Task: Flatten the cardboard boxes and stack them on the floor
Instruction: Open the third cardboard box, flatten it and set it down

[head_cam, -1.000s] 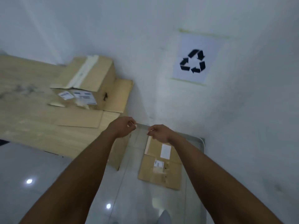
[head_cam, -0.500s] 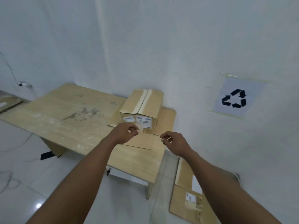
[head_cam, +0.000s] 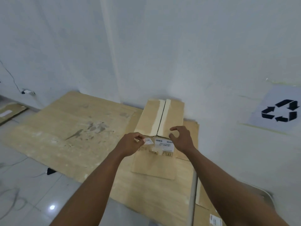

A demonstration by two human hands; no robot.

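A closed cardboard box (head_cam: 161, 118) with pale tape along its top seam stands on a wooden table (head_cam: 65, 131), against the wall. White labels (head_cam: 163, 143) are stuck on its front face. The box rests on a flat piece of cardboard (head_cam: 154, 168). My left hand (head_cam: 132, 143) is at the box's front left corner, fingers pinched together beside a small label. My right hand (head_cam: 181, 139) hovers at the front right top edge, fingers spread and curled, holding nothing. A flattened box (head_cam: 211, 217) lies on the floor at the lower right.
A recycling sign (head_cam: 280, 111) is taped to the wall on the right. A metal rim (head_cam: 265, 195) curves around the floor pile. More flat cardboard (head_cam: 9, 111) lies at the far left. Cables (head_cam: 13, 198) run over the tiled floor, and a black object (head_cam: 51, 170) sits under the table's edge.
My view swung from the floor pile up to the table. Both hands moved forward to the box; the right hand went from pinched to spread.
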